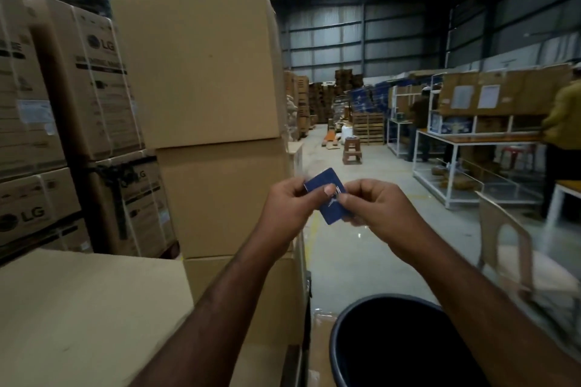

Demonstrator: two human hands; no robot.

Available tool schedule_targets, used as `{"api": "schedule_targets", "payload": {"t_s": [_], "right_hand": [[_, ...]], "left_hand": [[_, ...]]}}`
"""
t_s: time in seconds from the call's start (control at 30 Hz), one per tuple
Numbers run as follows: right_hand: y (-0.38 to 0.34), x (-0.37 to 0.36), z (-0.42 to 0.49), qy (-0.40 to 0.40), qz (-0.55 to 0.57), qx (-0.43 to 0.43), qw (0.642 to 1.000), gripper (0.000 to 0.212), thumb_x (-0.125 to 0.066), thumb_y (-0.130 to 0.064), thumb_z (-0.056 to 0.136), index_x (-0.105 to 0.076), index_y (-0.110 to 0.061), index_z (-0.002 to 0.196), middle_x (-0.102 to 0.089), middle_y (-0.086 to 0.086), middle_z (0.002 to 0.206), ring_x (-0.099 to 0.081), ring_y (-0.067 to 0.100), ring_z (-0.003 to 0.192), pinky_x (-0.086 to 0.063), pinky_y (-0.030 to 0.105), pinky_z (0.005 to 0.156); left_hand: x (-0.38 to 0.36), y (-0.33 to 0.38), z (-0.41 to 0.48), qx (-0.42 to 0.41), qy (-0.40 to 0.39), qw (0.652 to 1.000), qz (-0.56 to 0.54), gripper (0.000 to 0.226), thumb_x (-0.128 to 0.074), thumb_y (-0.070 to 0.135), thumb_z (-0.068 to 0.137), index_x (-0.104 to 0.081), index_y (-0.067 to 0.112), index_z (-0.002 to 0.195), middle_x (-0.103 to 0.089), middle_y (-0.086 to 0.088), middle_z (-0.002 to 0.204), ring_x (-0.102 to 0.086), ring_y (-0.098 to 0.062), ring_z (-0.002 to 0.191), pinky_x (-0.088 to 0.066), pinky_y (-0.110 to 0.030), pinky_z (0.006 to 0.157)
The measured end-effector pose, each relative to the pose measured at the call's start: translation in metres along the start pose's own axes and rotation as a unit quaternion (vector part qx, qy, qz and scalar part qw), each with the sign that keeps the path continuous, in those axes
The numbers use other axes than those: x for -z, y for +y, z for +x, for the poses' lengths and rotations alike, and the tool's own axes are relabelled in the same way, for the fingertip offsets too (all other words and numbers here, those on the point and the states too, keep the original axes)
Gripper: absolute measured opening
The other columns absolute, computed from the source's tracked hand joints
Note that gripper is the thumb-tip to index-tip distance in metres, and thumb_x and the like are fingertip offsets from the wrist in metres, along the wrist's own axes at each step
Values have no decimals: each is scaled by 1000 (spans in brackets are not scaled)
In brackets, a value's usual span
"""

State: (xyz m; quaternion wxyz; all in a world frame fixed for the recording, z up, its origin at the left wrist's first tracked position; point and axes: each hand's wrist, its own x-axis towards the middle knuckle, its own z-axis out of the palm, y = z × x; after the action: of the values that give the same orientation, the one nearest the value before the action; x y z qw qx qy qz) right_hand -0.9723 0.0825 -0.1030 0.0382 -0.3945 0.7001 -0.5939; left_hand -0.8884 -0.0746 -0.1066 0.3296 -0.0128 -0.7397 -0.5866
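— What is that person holding up?

— A small blue box [331, 212], flat and tilted, held in the air in front of the chest and above the black bin [393, 339].

— Which hand has it?

— Both. The left hand [289, 207] grips the upper left end, with its thumb lying across the blue face and its fingers curled behind. The right hand [374, 207] pinches the right edge, fingertips bent in tight against the white print.

— So the box sits between them?

— Yes, it bridges the two hands, and its lower corner pokes out below the right fingers.

— Anything else close by?

— Stacked cardboard boxes [201, 72] to the left and a plastic chair [509, 245] to the right.
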Motion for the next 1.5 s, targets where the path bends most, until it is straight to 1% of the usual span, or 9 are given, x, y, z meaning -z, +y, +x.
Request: {"api": "schedule_targets", "payload": {"t_s": [0.13,0.3,0.57,0.7,0.83,0.93,1.07,1.3,1.5], "right_hand": [[40,31,-35,5,-14,-38,999,14,-68,-2,89,-73,-14,92,-72,20,87,-63,20,73,-51,37,71],[100,60,-73,41,-75,-88,992,22,-73,-1,82,-75,-23,82,-74,14,80,-71,33,77,-55,55,81],[159,66,-119,92,-187,-142,968,12,-72,-13,84,-73,-23,80,-73,-4,78,-69,18,78,-56,37,77],[163,55,-132,98,-356,-114,922,9,-65,-19,88,-72,-23,93,-70,-4,90,-65,19,82,-54,35,71],[169,43,-135,59,-530,-78,842,11,-61,-33,91,-69,-25,92,-67,-2,91,-63,25,89,-45,35,71],[171,34,-139,-41,-444,-130,886,32,-56,-48,94,-72,-23,84,-69,-4,78,-63,14,76,-49,33,65],[175,36,-144,54,-338,-110,933,32,-57,-44,96,-71,-24,75,-66,-7,66,-59,5,62,-49,32,59],[178,41,-146,83,-291,-133,944,25,-62,-42,93,-70,-29,73,-65,-10,63,-59,3,61,-46,28,56],[151,22,-142,82,-276,-90,953,24,-62,-39,95,-72,-25,77,-68,-9,68,-62,5,66,-42,24,56]], "left_hand": [[-40,-34,-18,66,-32,997,-37,9,-77,6,85,-68,9,85,-66,-7,76,-57,-16,72,-45,-21,61],[-79,-81,-43,133,-79,988,-4,18,-78,-1,82,-65,10,77,-60,4,60,-54,-6,55,-43,-17,54],[-100,-143,-82,125,-172,937,278,9,-77,25,86,-71,29,79,-72,9,79,-66,-5,75,-57,-35,78],[-100,-155,-98,76,-180,903,383,31,-72,26,90,-69,21,120,-70,2,115,-64,-17,108,-53,-37,93],[-97,-170,-110,43,-180,893,411,32,-67,30,93,-66,22,125,-63,4,125,-58,-15,117,-49,-33,98],[-96,-174,-116,16,-175,899,401,25,-66,28,94,-69,22,118,-64,8,119,-57,-11,112,-44,-24,92],[-96,-171,-118,-21,-145,917,372,18,-66,24,93,-72,22,111,-65,10,111,-57,-6,105,-44,-21,88],[-94,-165,-124,-13,-151,926,346,14,-67,23,93,-74,23,105,-65,13,105,-58,-3,100,-48,-23,87],[-75,-142,-139,100,-86,976,174,7,-69,31,88,-75,29,89,-75,6,84,-70,-10,80,-60,-38,76]]}}
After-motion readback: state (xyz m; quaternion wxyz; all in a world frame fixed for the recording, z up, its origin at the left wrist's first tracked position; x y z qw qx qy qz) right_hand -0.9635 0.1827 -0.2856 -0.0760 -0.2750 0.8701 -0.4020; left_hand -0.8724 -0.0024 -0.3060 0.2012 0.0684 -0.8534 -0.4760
